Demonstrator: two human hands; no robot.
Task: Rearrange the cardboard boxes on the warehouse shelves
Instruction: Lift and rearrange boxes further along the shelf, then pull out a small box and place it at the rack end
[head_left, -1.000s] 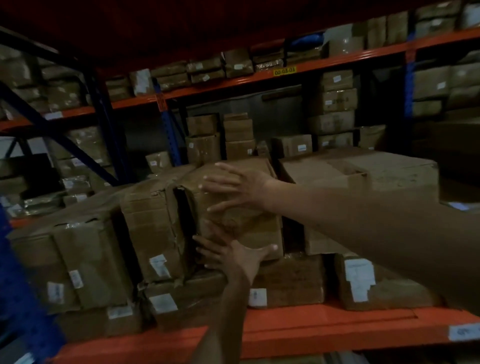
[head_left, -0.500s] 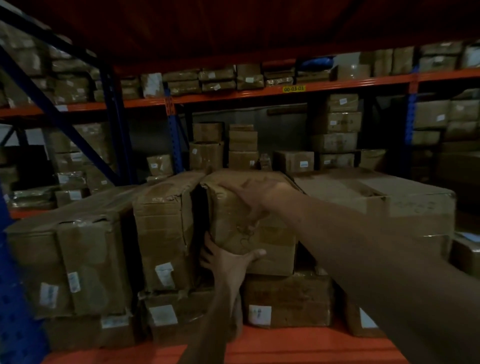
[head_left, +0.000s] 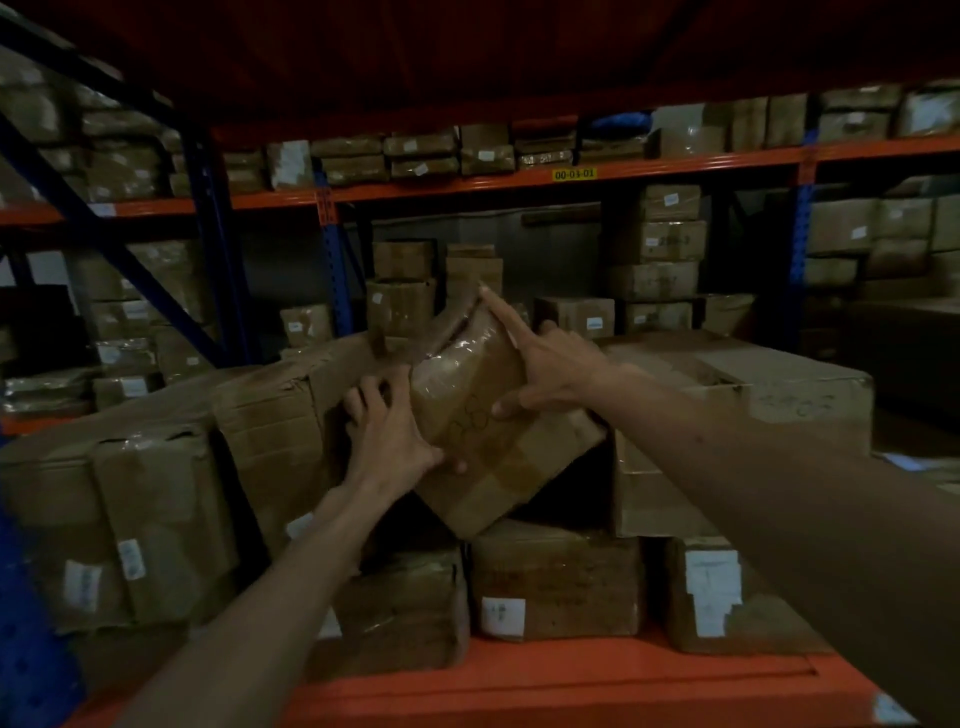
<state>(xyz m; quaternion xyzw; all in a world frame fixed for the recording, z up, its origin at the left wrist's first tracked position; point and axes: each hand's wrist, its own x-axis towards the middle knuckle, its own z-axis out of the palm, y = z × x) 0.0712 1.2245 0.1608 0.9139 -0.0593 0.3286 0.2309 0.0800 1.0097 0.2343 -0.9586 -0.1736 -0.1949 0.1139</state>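
A taped cardboard box (head_left: 485, 421) is tilted in the middle of the orange shelf (head_left: 571, 680), its lower corner pointing down between neighbouring boxes. My left hand (head_left: 387, 431) grips its left side, fingers reaching behind the edge. My right hand (head_left: 545, 364) holds its upper right side, index finger stretched along the top edge, thumb on the front. A torn box (head_left: 270, 436) stands directly to the left and a large box (head_left: 753, 395) to the right.
Below the tilted box sit a labelled box (head_left: 556, 582) and another box (head_left: 400, 613). Wrapped boxes (head_left: 109, 519) fill the left end. A blue upright (head_left: 31, 639) stands at the near left. More stacked boxes (head_left: 660, 260) fill the rack behind.
The middle box has been pulled out of its row and tilted. My left hand moved from under it to its left side; my right hand shifted to its top right edge.
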